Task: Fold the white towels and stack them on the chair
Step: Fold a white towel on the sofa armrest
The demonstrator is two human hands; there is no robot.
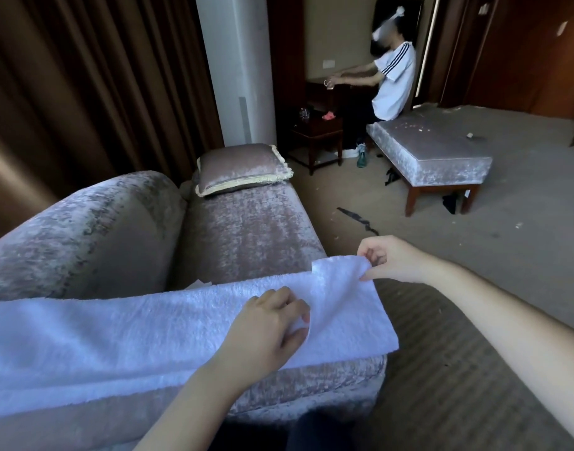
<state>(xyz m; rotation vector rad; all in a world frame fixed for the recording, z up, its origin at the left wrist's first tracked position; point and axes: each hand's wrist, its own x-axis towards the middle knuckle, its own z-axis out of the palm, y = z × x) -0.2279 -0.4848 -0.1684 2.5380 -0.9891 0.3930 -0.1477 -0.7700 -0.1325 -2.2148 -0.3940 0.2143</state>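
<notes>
Velvet chair (246, 229), lower left, carries white towel (149, 327) across its seat, lower centre. Right hand (391, 258) pinches lifted far corner; left hand (272, 323) grips flap edge. Likely soft, light, floppy: take corners.

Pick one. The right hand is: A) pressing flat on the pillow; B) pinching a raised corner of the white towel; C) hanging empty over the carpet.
B: the right hand pinches the far corner of the white towel, raised above the rest of it.
</notes>
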